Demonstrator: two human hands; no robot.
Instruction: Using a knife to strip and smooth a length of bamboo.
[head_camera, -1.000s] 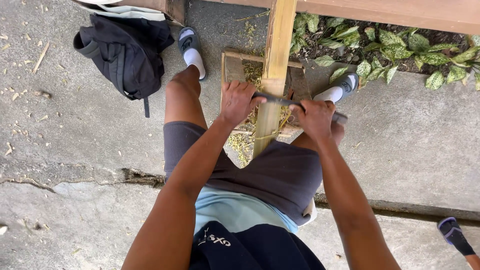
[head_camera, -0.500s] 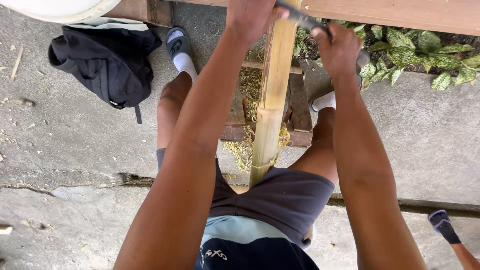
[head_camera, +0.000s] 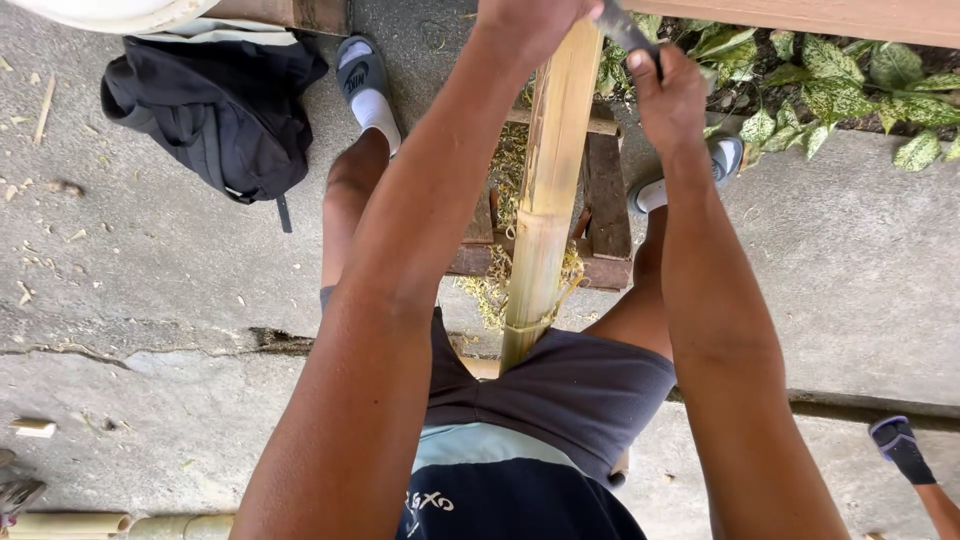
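Both hands (head_camera: 590, 40) clenched on blade (head_camera: 625, 28) handles, far end of bamboo (head_camera: 548, 200) | stool (head_camera: 600, 200) beneath | risk: blade slip toward thighs, judged.

Both hands (head_camera: 672, 100) w/ blade (head_camera: 628, 30) moved up bamboo pole (head_camera: 545, 210).

Outdoor work yard: cracked concrete floor (head_camera: 150, 290), shrub leaves (head_camera: 850, 90).
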